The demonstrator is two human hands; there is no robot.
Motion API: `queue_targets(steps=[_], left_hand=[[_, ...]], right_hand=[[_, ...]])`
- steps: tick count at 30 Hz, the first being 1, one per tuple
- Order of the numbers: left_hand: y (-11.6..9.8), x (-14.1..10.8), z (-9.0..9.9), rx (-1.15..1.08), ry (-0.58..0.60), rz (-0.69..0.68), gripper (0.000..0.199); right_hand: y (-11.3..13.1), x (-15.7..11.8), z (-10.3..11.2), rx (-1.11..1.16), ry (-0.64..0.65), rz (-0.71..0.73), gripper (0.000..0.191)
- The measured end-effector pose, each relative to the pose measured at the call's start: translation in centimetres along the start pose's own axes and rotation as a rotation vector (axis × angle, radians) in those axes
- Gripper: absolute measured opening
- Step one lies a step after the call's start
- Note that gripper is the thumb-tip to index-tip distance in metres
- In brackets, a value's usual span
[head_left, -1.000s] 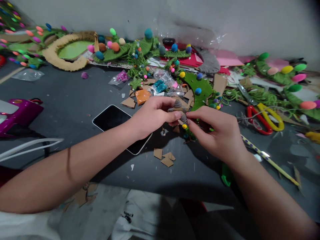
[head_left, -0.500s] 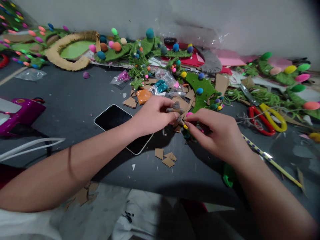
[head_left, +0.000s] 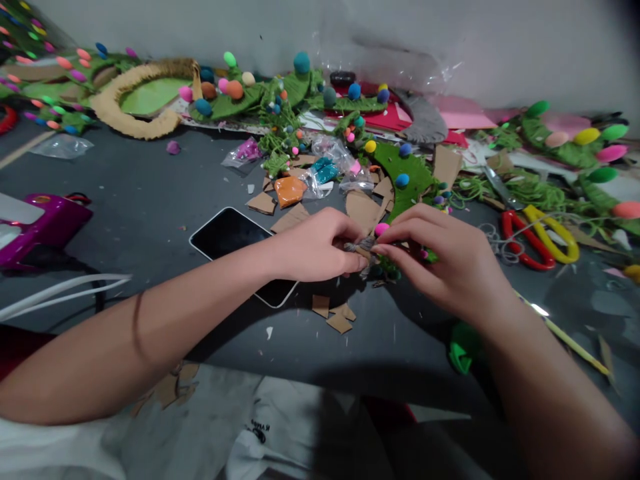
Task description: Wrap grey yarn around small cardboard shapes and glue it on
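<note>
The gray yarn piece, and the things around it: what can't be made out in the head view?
All in the head view:
- Gray yarn piece: full shape hidden by fingers of the left hand and right hand.
- Phone: partly covered by left hand and forearm.
- Purple device: cut off by left edge.
- Lettering on white cloth: too small, blurred.

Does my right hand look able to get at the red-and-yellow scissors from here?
Probably yes: the scissors lie just right of the right hand, with nothing solid between. Loose gray thread trails by the handles and might snag, and those fingers are busy at the small gray piece.
</note>
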State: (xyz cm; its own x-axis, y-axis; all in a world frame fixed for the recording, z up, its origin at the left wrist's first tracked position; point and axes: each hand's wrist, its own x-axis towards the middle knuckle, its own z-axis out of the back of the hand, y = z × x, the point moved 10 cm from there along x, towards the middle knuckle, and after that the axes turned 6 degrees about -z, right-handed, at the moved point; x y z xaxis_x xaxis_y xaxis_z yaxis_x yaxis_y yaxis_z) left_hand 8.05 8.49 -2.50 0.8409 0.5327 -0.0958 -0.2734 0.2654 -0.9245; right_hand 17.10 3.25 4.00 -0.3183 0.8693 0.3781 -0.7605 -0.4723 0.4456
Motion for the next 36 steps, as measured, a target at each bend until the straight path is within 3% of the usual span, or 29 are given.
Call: queue_targets(steps=[9,14,20,27,31,36], left_hand=[[-0.8,0.1,-0.2,-0.219,-0.011,-0.075,0.008],[-1.3,0.2,1.1,-0.267,-0.145,-0.111,0.004],[-0.5,0.0,2.3,-0.355,-0.348,-0.092,0.004],[0.1,0.4,1.8,-0.391,-0.291,-0.072,0.006],[0.2,0.3,2.2,-0.285,-0.299,-0.037,0.006],[-0.5,-0.1,2.6,0.068,-0.315,-0.07,0.014]], right_hand=[[-1.7,0.3,0.4,0.119,-0.059,-0.155,0.007],[-2.0,0.2,0.1,0.163,-0.053,-0.217,0.005],[-1.4,0.1,-0.3,0.156,-0.077,-0.159,0.007],[-1.0,0.0,-1.0,0.143,-0.031,-0.113,0.011],[-1.0,0.0,-0.8,0.116,-0.032,-0.113,0.011],[-0.4,-0.1,-1.4,0.021,0.05,-0.059,0.013]])
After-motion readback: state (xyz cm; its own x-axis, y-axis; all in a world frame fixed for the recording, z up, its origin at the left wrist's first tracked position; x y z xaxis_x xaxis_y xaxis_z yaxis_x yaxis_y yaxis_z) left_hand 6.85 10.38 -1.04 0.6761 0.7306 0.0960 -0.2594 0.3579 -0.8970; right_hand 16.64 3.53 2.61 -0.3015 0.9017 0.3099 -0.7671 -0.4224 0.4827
